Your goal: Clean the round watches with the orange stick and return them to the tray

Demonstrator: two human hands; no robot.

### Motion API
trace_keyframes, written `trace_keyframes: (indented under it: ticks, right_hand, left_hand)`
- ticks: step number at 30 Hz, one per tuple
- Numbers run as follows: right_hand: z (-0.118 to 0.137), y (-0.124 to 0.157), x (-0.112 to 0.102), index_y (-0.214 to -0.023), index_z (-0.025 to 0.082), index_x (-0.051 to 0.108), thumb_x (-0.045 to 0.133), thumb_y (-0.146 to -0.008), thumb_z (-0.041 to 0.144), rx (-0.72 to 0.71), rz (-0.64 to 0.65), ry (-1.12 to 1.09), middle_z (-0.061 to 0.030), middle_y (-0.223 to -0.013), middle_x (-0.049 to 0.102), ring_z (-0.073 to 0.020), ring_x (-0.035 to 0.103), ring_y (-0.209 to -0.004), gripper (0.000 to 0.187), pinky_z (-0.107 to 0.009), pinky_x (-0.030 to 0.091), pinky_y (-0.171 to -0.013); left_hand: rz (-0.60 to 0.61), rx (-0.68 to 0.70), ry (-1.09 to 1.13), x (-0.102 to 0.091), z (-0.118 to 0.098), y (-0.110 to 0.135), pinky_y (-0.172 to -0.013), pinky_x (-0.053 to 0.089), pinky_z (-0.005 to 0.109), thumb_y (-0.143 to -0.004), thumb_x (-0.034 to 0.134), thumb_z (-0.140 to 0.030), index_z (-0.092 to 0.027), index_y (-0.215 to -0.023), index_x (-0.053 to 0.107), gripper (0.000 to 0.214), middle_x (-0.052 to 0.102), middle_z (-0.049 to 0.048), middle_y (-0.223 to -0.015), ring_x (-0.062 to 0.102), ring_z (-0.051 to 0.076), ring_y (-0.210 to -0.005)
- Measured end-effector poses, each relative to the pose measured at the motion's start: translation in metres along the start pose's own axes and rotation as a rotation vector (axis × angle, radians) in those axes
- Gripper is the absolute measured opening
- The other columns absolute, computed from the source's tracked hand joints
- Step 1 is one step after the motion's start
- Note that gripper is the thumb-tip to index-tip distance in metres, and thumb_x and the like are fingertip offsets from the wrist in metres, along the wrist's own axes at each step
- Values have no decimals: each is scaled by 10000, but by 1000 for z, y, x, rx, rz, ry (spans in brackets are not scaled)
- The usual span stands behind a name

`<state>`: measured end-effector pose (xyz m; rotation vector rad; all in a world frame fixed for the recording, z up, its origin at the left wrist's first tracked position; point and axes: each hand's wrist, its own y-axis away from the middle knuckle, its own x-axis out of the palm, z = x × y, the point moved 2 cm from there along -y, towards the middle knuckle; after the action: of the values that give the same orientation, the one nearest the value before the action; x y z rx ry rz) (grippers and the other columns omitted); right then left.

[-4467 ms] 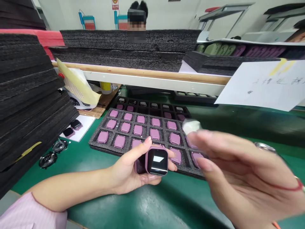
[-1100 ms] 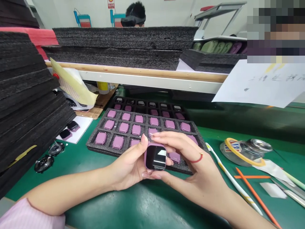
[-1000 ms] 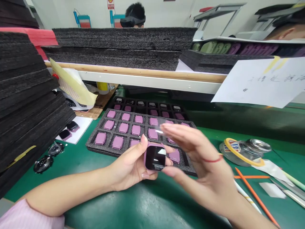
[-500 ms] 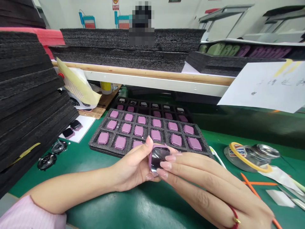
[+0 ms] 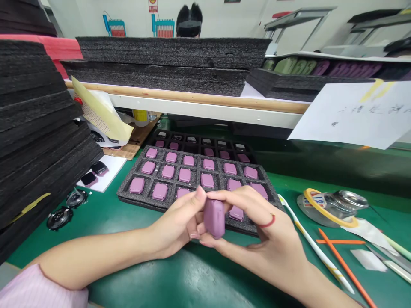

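A purple smartwatch case (image 5: 214,219) is held upright between both hands, its narrow side with a slot turned toward me. My left hand (image 5: 180,220) grips its left edge, thumb at the upper corner and fingertips low down. With the index finger along the top and the thumb under the bottom, my right hand (image 5: 272,235) pinches the same case. Its dark screen, seen earlier, is hidden from me. Just behind the hands lies a black foam tray (image 5: 128,197) with several purple watch cases (image 5: 159,191) face down in its compartments; the right hand covers part of it.
Behind that tray is another foam tray (image 5: 257,158) with cases and clear parts. At right are a glass bottle (image 5: 321,209) with a yellow ring, an orange stick (image 5: 348,267) and a white-yellow stick (image 5: 316,244). Foam stacks (image 5: 35,141) stand left; a shelf edge (image 5: 192,107) crosses above.
The watch case has turned from screen-up to edge-on. My right hand has gone from fingertips on the screen to pinching top and bottom. The left hand keeps its hold; the view shifted slightly.
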<state>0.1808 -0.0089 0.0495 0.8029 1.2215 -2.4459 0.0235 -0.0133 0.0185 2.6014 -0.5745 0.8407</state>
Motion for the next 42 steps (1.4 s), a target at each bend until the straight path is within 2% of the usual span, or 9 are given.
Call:
trace_keyframes:
  ticks: [6, 14, 17, 20, 23, 26, 31, 38, 42]
  right_hand:
    - [-4, -3, -4, -1367, 379, 608, 861, -834, 319, 7, -9, -44, -28, -1039, 779, -253, 738, -896, 593, -431, 624, -813]
    - [-11, -2, -2, -1397, 326, 578, 808, -878, 299, -26, 66, -4, -62, -1134, 770, -233, 737, -943, 568, -386, 631, -810]
    - [-39, -12, 2, -1221, 263, 685, 787, -853, 326, 78, 109, 40, -58, -1090, 789, -237, 752, -949, 387, -375, 629, -839]
    - [-88, -33, 16, -1143, 210, 734, 738, -862, 430, 358, 159, 125, -84, -1061, 807, -273, 777, -938, 357, -402, 632, -848]
    - [-134, -62, 41, -1140, 163, 751, 706, -897, 440, 441, 186, 192, -124, -1051, 808, -307, 783, -933, 370, -428, 625, -868]
    - [-166, -90, 68, -1231, 145, 719, 682, -948, 390, 436, 179, 271, -176, -1254, 745, -340, 712, -1170, 376, -490, 544, -1050]
    - [-197, -106, 97, -1319, 201, 644, 647, -1014, 368, 421, 240, 323, -109, -1406, 632, -257, 643, -1239, 348, -519, 531, -1066]
    - [-242, -119, 56, -1299, 218, 651, 636, -1020, 377, 518, 312, 440, -104, -1375, 638, -238, 661, -1171, 321, -452, 576, -994]
    - [-259, -147, 38, -1278, 211, 659, 648, -1014, 374, 573, 481, 490, -101, -1336, 655, -227, 676, -1132, 311, -422, 589, -958]
  left_hand:
    - [-44, -52, 48, 3, -7, -1, -391, 242, 176, -755, 786, -721, -159, -894, 641, 597, 651, 18, -733, 486, 79, -489]
    - [-103, -44, -20, -2, -2, -4, -410, 239, 180, -741, 761, -753, -146, -870, 612, 639, 629, 11, -717, 395, 40, -435]
    - [-238, 102, -202, -20, 1, -15, -444, 282, 187, -837, 669, -736, -175, -920, 570, 576, 551, -33, -674, 438, 70, -476]
    - [-333, 261, -425, -35, 2, -24, -486, 331, 202, -885, 718, -519, -197, -1021, 559, 384, 577, -31, -833, 462, 65, -521]
    - [-230, 220, -695, -37, 4, -26, -559, 368, 226, -915, 674, -318, -185, -988, 636, 156, 612, -11, -866, 482, 81, -579]
    - [-145, 191, -958, -35, 7, -23, -586, 349, 246, -915, 652, -257, -184, -897, 701, 90, 566, -38, -700, 460, 94, -552]
    - [-91, 267, -1098, -36, 10, -20, -603, 369, 246, -904, 624, -194, -188, -903, 725, 101, 566, -32, -724, 472, 97, -565]
    - [-25, 514, -1231, -34, 22, -16, -606, 409, 229, -858, 606, -123, -205, -905, 713, 143, 674, -34, -795, 514, 78, -570]
    - [40, 721, -1283, -36, 26, -16, -608, 463, 218, -874, 583, -115, -213, -920, 690, 152, 716, -43, -813, 617, 87, -621]
